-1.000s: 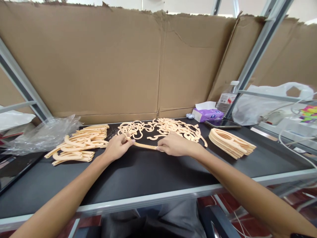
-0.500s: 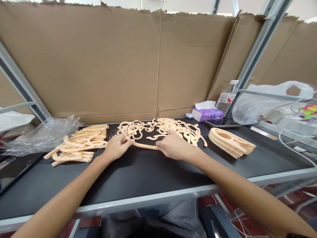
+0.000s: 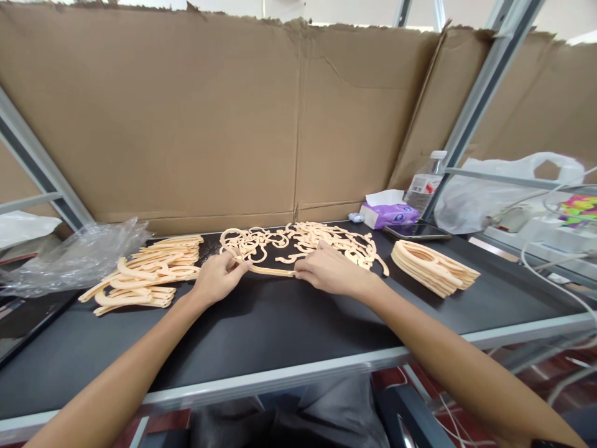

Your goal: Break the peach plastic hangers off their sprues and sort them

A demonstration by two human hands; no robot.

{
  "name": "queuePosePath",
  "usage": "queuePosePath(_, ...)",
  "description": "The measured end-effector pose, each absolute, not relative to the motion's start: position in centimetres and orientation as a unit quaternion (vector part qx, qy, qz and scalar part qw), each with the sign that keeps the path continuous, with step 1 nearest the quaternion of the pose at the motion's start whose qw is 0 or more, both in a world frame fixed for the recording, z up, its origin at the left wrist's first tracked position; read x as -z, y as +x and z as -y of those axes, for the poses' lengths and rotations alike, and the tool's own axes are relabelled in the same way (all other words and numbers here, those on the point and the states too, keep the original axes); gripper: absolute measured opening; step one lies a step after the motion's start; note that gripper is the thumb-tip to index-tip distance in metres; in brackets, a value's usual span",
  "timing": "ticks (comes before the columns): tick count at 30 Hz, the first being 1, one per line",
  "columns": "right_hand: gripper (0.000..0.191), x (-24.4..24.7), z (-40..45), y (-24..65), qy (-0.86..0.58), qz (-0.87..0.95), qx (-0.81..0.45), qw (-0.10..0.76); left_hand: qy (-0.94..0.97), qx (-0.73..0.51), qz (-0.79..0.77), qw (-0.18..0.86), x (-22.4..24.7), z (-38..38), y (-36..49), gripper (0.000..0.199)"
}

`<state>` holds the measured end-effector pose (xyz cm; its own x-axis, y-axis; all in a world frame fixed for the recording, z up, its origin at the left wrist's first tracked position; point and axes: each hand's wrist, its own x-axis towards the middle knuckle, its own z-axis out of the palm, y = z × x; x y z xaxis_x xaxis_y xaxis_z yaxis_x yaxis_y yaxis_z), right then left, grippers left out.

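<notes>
Between my hands, just above the black tabletop, stretches a thin beige plastic hanger arm [image 3: 273, 272]. My left hand [image 3: 222, 275] pinches its left end, where a curved beige hook piece [image 3: 231, 239] appears to rise behind my fingers. The fingers of my right hand [image 3: 329, 270] close on the other end. Whether the hook is joined to the arm is hidden by my left fingers. Behind my hands lie loose beige hooks [image 3: 259, 239] and a heap of small curved pieces [image 3: 321, 233].
Beige hanger arms [image 3: 149, 270] are piled at left, beside crumpled clear plastic [image 3: 88, 255]. At right sits a stack of folded beige hangers [image 3: 433, 267]. Farther back are a phone [image 3: 417, 231], a purple tissue pack [image 3: 389, 210] and a bottle [image 3: 425, 183]. Cardboard [image 3: 186, 124] walls the back.
Both hands keep hold of the hanger arm in nearly the same place. The view has shifted slightly.
</notes>
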<state>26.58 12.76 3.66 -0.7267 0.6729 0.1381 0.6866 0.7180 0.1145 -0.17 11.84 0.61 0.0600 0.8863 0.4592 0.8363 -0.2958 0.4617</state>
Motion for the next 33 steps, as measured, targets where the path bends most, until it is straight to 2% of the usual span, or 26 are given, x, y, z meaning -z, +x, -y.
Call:
queuePosePath(7, 0.032, -3.2, -13.5, 26.5, -0.385, 0.906, 0.091, 0.15, 0.702, -0.463, -0.54, 0.028, -0.3, -11.9, -0.4, 0.039)
queuePosePath(13, 0.021, -2.4, -14.4, 26.7, -0.406, 0.854, 0.148, 0.291, 0.675, -0.557, -0.479, 0.064, -0.7, -12.1, -0.2, 0.047)
queuePosePath(18, 0.03, -2.6, -14.7, 27.1, -0.444, 0.804, 0.18, 0.353, 0.639, -0.583, -0.5, 0.057, -1.1, -12.2, -0.2, 0.049)
queuePosePath(21, 0.033, -2.9, -14.6, 27.1, -0.468, 0.783, 0.176, 0.37, 0.624, -0.58, -0.522, 0.044, -1.3, -12.1, -0.1, 0.05)
queuePosePath(25, 0.031, -2.9, -14.5, 26.9, -0.476, 0.792, 0.164, 0.346, 0.647, -0.55, -0.525, 0.051, -1.3, -11.9, 0.0, 0.048)
queuePosePath(33, 0.024, -2.3, -14.4, 26.3, -0.417, 0.824, 0.106, 0.37, 0.707, -0.451, -0.542, 0.049, -0.9, -11.3, 0.4, 0.044)
